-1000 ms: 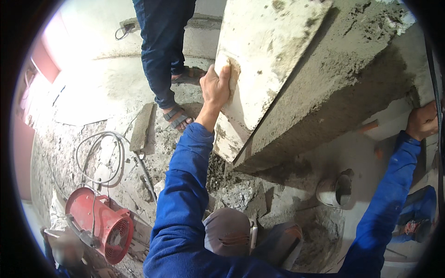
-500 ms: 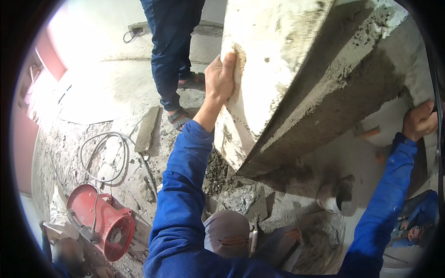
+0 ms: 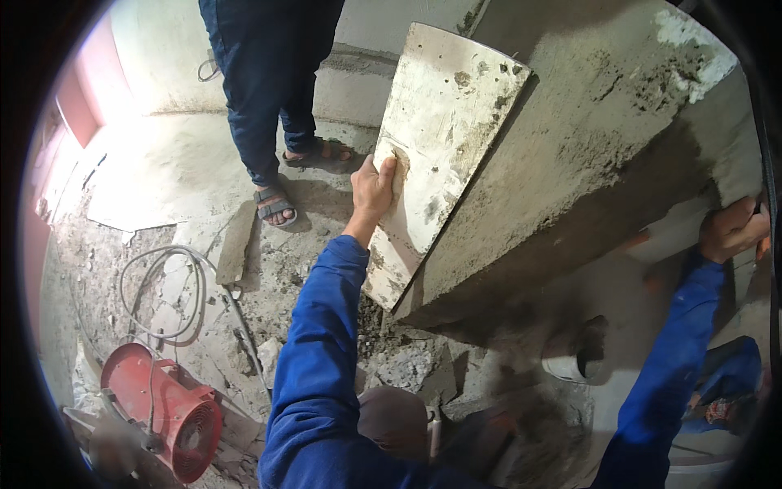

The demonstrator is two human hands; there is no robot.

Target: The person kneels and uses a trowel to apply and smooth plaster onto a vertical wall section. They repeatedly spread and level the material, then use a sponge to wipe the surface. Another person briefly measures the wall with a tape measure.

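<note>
A flat, off-white board [image 3: 444, 134], stained with mortar, leans slanted against the side of a rough concrete block [image 3: 562, 175]. My left hand [image 3: 375, 194] grips the board's left edge, thumb on its face and fingers hidden behind. A sandy smear lies beside the thumb. Far to the right, my right hand [image 3: 733, 231] has its fingers curled close to the wall. Something small and orange [image 3: 763, 244] shows at those fingers, but what they hold cannot be made out.
Beyond the board stands a person in dark trousers [image 3: 265, 90] and sandals. A red blower [image 3: 163, 411] and coiled hose [image 3: 195, 285] lie at left. Broken concrete [image 3: 415, 363] and an open pipe end [image 3: 566, 363] are below the block. Another person's blue clothing [image 3: 729, 371] shows at far right.
The board has shifted left and looks smaller; its top edge now shows, with more of the concrete block exposed. My left hand still grips it. The whole view has shifted somewhat.
</note>
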